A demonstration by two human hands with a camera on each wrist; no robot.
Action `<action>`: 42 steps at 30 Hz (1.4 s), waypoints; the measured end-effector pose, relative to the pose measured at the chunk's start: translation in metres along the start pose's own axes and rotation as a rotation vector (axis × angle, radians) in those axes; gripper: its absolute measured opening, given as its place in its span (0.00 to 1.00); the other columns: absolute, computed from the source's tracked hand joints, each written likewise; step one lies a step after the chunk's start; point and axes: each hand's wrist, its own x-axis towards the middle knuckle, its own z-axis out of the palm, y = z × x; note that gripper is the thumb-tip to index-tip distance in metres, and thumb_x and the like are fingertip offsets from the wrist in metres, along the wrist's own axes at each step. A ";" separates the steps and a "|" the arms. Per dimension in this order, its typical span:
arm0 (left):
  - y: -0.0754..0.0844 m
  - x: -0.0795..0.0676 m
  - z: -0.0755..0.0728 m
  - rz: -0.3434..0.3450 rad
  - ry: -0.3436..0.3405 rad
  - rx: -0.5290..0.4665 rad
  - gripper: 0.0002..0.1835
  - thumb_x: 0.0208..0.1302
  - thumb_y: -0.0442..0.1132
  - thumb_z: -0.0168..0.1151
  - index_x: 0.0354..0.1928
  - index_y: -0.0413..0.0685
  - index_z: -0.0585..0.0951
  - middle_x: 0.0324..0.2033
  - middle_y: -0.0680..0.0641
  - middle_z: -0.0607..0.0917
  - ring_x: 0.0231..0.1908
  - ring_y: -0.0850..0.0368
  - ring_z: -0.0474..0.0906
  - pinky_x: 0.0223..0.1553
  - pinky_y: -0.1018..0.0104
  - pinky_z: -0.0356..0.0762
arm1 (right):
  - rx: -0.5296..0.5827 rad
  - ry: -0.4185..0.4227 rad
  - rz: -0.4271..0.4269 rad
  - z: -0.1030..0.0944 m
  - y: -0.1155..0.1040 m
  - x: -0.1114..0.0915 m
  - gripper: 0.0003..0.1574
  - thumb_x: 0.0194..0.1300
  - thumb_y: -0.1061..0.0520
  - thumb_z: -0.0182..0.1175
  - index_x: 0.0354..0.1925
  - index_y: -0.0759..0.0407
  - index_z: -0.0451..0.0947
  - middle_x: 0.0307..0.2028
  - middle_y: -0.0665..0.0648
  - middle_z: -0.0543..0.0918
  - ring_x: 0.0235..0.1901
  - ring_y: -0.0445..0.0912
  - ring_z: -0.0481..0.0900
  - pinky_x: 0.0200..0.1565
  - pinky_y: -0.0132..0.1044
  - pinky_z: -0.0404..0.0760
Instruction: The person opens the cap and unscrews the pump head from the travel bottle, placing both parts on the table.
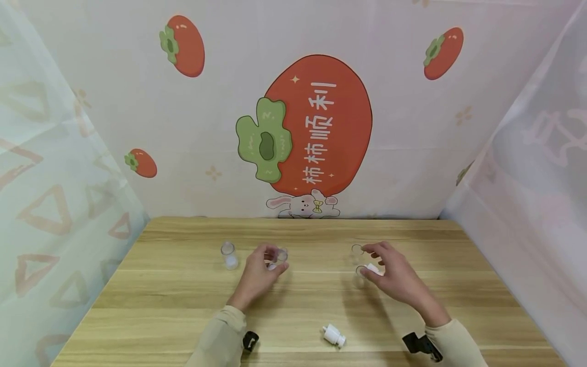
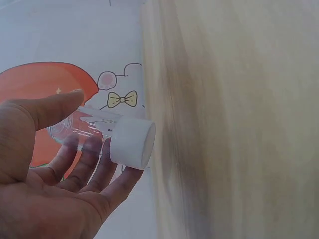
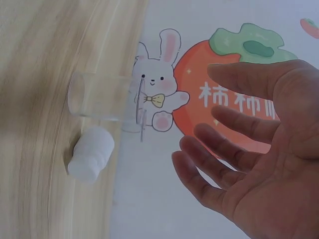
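My left hand (image 1: 259, 272) holds a clear cylindrical bottle with a white lower end (image 2: 132, 142), thumb on one side and fingers on the other. The white end faces the wooden tabletop. Two clear open cylinders (image 1: 357, 251) stand near my right hand (image 1: 390, 270); in the right wrist view they largely overlap. That hand has loosely bent, spread fingers and nothing between them. Beside the cylinders lies a small white piece (image 3: 91, 154), partly hidden by the hand in the head view. Left of my left hand stands another clear bottle with white inside its lower part (image 1: 230, 257).
A white nozzle-like piece (image 1: 334, 335) lies on its side at the front of the wooden table (image 1: 293, 306). A printed sheet with persimmons and a rabbit (image 1: 394, 168) hangs behind the table, and pale sheets close off both sides.
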 end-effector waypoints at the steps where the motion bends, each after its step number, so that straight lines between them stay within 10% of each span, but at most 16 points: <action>1: -0.001 0.000 0.000 -0.007 0.002 -0.002 0.19 0.60 0.35 0.74 0.50 0.41 0.78 0.41 0.47 0.81 0.46 0.50 0.78 0.49 0.53 0.80 | -0.001 -0.006 0.002 0.001 -0.001 0.000 0.27 0.63 0.61 0.72 0.59 0.64 0.78 0.52 0.61 0.79 0.49 0.56 0.79 0.47 0.56 0.81; 42: -0.019 0.018 0.001 -0.051 0.096 -0.072 0.22 0.58 0.30 0.72 0.50 0.37 0.71 0.45 0.38 0.80 0.47 0.44 0.78 0.47 0.55 0.80 | -0.027 -0.036 -0.032 0.008 -0.007 0.001 0.30 0.63 0.60 0.72 0.61 0.62 0.77 0.50 0.53 0.78 0.50 0.51 0.79 0.46 0.50 0.80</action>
